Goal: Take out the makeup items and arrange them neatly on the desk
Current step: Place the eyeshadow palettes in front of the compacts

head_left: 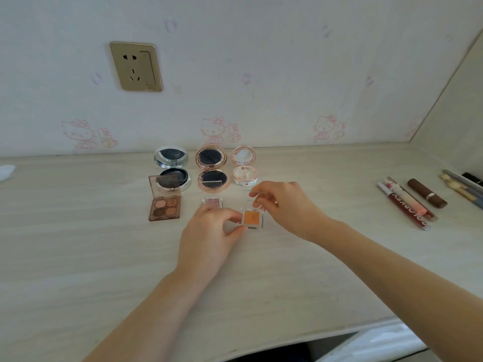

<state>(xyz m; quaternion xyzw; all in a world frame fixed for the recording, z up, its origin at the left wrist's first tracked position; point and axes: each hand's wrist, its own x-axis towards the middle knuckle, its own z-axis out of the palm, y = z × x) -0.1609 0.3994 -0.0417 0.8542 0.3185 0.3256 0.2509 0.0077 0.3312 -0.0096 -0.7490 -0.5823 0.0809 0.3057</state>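
A small square clear-plastic case with an orange powder pan [252, 217] lies on the pale wood-grain table [78, 244], near the middle. The left hand [209, 232] pinches its left edge between thumb and fingertips. The right hand [286, 205] pinches the case's raised transparent lid [258, 195] at the far side, holding it open above the pan.

Just left of the orange case, partly behind the left hand, sits a similar small clear case with a pink glittery pan [212, 201], its lid standing up. Further left is an open brown four-pan eyeshadow palette [164, 205].

Behind these, close to the wall, three round compacts stand open in a row: a silver compact with a dark puff [173, 167] on the left, a rose-gold compact with a dark puff [212, 167] in the middle, and a small white-and-pink floral compact [243, 167] on the right.

Well apart to the right lie a dark red lip gloss tube [407, 209], a pink gradient lip gloss tube [406, 198], a brown lipstick [426, 193] and, at the frame edge, several makeup brushes [462, 189].

A gold wall socket [136, 66] sits on the cartoon-cat wallpaper [261, 87].
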